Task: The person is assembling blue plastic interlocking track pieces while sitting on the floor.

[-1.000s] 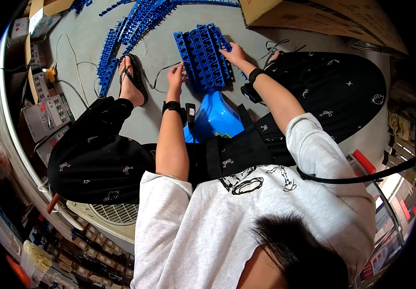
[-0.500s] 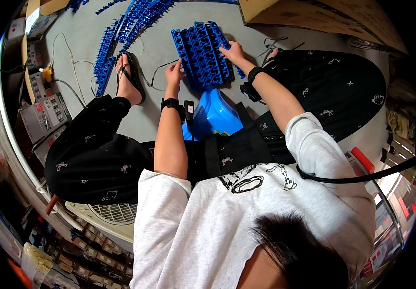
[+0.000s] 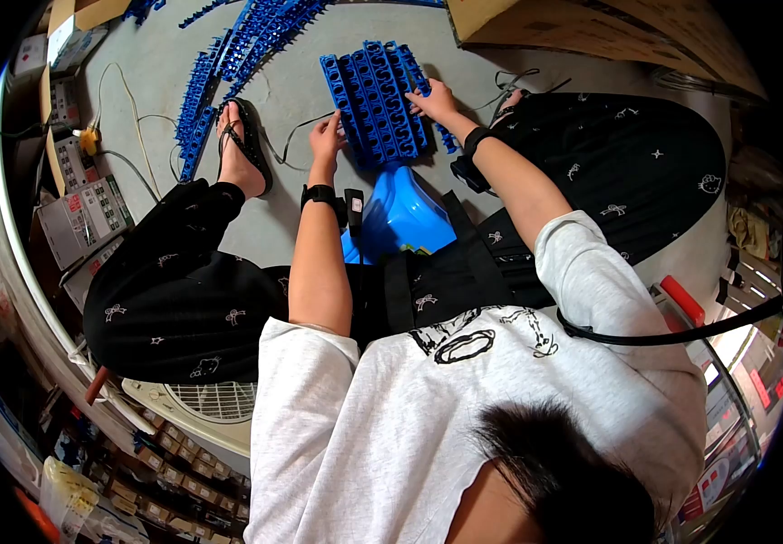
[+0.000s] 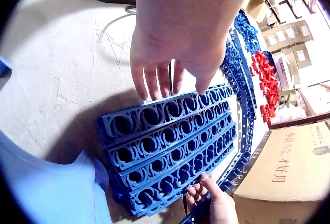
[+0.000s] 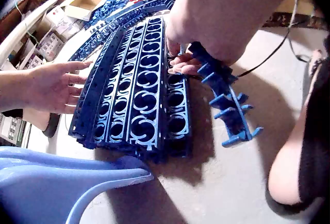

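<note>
A stack of blue plastic strips with rows of round openings (image 3: 369,104) stands in front of the person, its strips side by side. My left hand (image 3: 326,140) is at its left side, fingers extended and fingertips right at the outer strip, as the left wrist view shows. In my right hand (image 3: 435,100), at the right side, a loose blue pronged strip (image 5: 227,97) is pinched between thumb and fingers. This strip slants beside the stack, and my right fingertips reach the outermost row. Part of the grip is hidden behind the hand in the right wrist view.
Smooth blue plastic (image 3: 405,213) lies between the person's legs, just below the stack. More blue strips (image 3: 260,45) are spread at the far left near a sandalled foot (image 3: 244,150). A cardboard box (image 3: 591,45) stands far right. Red pieces (image 4: 265,85) lie farther off.
The stack has shifted slightly left and up in the head view. My right hand has moved a little left toward the stack with the strip; my left hand stays at its side.
</note>
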The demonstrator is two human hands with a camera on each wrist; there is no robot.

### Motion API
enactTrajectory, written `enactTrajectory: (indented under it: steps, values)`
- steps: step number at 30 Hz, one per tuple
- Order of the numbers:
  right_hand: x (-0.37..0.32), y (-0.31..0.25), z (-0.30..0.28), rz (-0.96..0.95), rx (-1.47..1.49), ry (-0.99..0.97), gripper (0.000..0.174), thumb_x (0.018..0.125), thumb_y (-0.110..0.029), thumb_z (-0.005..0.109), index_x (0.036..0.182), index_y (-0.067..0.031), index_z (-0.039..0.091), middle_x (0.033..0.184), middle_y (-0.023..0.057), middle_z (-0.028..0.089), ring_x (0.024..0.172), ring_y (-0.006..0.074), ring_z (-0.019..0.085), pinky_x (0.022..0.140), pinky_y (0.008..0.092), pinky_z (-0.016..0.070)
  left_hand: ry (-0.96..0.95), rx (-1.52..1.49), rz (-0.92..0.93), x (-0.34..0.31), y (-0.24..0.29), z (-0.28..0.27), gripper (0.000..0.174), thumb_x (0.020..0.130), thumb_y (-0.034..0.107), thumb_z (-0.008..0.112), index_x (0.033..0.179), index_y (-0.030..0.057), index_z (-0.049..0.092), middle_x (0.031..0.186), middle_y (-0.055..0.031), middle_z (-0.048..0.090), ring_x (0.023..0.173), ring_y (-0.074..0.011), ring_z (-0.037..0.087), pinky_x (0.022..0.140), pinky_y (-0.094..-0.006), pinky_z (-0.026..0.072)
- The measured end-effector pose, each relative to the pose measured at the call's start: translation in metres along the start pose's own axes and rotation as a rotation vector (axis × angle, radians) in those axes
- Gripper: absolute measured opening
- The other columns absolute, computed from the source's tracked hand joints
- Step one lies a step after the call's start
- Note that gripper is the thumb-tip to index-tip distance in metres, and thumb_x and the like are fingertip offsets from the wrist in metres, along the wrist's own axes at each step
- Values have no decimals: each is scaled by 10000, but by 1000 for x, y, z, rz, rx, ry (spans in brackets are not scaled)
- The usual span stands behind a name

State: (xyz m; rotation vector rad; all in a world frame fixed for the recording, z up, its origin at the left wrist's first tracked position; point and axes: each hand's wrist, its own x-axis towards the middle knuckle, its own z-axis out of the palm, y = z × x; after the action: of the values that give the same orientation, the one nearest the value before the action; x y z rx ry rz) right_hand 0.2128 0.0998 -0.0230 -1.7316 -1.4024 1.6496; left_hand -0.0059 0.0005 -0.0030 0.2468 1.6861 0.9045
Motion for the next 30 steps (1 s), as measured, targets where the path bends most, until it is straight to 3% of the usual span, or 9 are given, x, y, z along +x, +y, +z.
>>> enactTrajectory:
  steps: [11,14,16,17,19,23,26,27,30]
  values:
    - [-1,0,-11,117,54,-126,231,747,-189,653,796,-13,512,681,98,608,558,140,610,451,217,475,9,1,2,-1,0,1,389,731,395,639,933,70,568,852,-17,541,716,-117,521,600,-258,449]
    - [1,6,-10,108,-10,-107,297,725,-267,668,776,-14,521,674,89,604,566,158,600,495,253,476,41,-23,26,-4,3,4,405,728,379,646,909,26,563,804,-36,560,640,-117,520,516,-242,437]
    - [1,7,-7,-114,-421,134,406,687,-369,677,760,0,524,657,96,594,613,195,593,578,308,467,76,-16,53,-6,6,5,380,733,365,641,874,19,570,792,-50,570,637,-127,528,524,-263,441]
    - [1,8,-6,-114,-421,136,406,687,-369,677,760,0,524,657,96,594,613,195,593,578,308,467,74,-16,53,-7,9,6,380,733,365,641,874,19,570,792,-50,570,637,-127,528,524,-263,441]
    - [-8,-13,-3,-249,-318,299,516,641,-459,668,768,18,519,706,178,593,689,315,581,643,397,448,608,244,497,-4,14,8,337,750,327,626,837,6,573,767,-73,590,653,-134,550,552,-278,445]
    - [-4,-24,9,-445,-410,432,498,672,-433,655,806,28,526,734,201,587,715,344,579,650,396,453,719,289,661,-18,60,16,283,762,266,616,821,-6,570,753,-94,607,671,-135,571,584,-279,450]
    - [-20,-55,20,-461,-356,197,511,706,-420,631,906,33,503,842,233,584,804,356,573,690,392,455,316,31,756,-3,74,26,265,763,230,629,847,-17,581,771,-96,616,670,-133,576,570,-256,451]
    - [-21,-58,26,-439,-366,126,531,705,-420,631,943,35,495,864,241,581,833,357,569,706,392,453,316,27,759,-5,77,30,265,763,230,629,847,-17,581,771,-96,616,670,-133,576,570,-256,451]
    - [-34,-78,44,-498,-362,57,587,705,-409,628,1038,49,477,924,263,560,898,367,544,754,398,437,53,-203,491,-11,80,47,313,754,281,650,820,-17,583,736,-61,592,620,-109,545,503,-204,416]
